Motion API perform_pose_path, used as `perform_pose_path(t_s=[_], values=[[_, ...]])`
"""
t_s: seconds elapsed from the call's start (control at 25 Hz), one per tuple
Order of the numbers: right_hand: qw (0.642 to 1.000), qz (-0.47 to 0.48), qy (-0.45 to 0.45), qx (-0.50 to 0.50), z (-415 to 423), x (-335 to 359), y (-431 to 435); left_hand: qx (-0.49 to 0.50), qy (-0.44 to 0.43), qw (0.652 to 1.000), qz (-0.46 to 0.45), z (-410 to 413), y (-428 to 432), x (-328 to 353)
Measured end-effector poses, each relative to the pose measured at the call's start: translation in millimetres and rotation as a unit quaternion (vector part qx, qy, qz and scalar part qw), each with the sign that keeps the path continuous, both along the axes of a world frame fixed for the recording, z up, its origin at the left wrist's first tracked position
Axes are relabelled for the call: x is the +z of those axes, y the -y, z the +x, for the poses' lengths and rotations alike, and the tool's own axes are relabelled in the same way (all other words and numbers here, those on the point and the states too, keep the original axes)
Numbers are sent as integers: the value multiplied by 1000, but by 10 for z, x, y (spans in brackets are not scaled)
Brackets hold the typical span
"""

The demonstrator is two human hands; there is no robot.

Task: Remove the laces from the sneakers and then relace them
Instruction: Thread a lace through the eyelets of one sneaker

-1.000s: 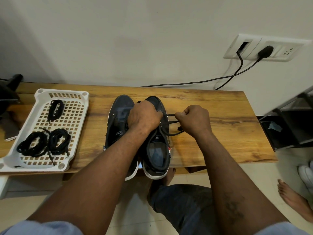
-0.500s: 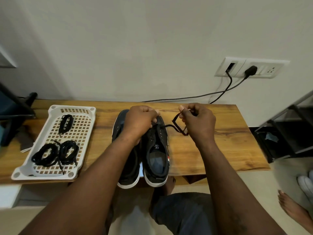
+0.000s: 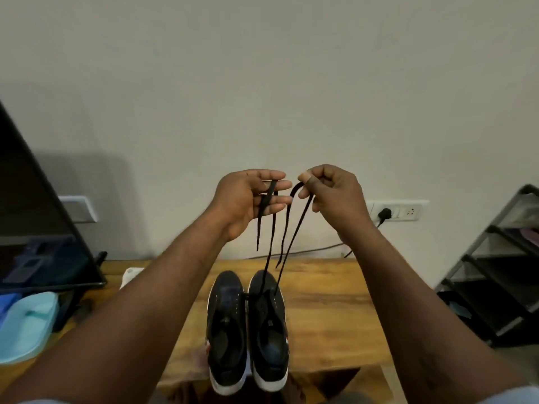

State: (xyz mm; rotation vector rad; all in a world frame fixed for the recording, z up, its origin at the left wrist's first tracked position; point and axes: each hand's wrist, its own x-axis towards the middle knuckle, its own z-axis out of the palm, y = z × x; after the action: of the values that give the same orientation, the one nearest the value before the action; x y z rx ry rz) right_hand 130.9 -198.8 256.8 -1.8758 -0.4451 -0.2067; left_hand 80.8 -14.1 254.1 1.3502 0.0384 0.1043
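On the wooden table (image 3: 326,301): our two sneakers stand side by side, toes toward the wall, heels at the near edge.
Left sneaker (image 3: 226,322): we see no lace on it.
Right sneaker (image 3: 269,316): the black lace (image 3: 266,199) rises from near its toe in two strands, one to each hand.
Left hand (image 3: 248,199): held high above the shoes, fingers nearly straight, with the lace caught between them. We cannot tell whether the thumb pins it.
Right hand (image 3: 332,193): level with the left and close beside it but not touching, thumb and forefinger pinching the other strand.
Loose tails: one hangs from each hand, and the right one reaches lower.
Step, as we judge it: evening the two halves before crossing up the eyelets.
Doing it well: we slide the lace through until both tips hang level and keep the flat lace untwisted. We pull only gently, so the sneaker stays planted.
Risk: a hard tug could lift or tip the shoe.
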Motion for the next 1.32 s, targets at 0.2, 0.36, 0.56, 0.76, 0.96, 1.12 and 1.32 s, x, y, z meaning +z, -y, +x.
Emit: perform_pose_path(t_s=[0.2,0.36,0.56,0.76,0.96,1.12,1.32], values=[[995,90,7,44,-137,992,-18,26,95,992,81,-102,-124,1107],[993,97,45,53,-217,1603,-43,69,128,982,120,-167,-78,1714],[988,103,104,52,-344,2238,-125,163,160,962,148,-219,31,2246],[988,136,68,35,-377,2463,-202,186,169,934,253,-254,75,2511],[994,102,-5,40,-322,1795,-235,122,114,959,229,-296,46,2080],[999,44,-18,26,-269,1179,-278,121,72,972,191,-197,86,1364],[999,-32,-26,20,-229,439,-313,154,45,964,214,-147,82,538]])
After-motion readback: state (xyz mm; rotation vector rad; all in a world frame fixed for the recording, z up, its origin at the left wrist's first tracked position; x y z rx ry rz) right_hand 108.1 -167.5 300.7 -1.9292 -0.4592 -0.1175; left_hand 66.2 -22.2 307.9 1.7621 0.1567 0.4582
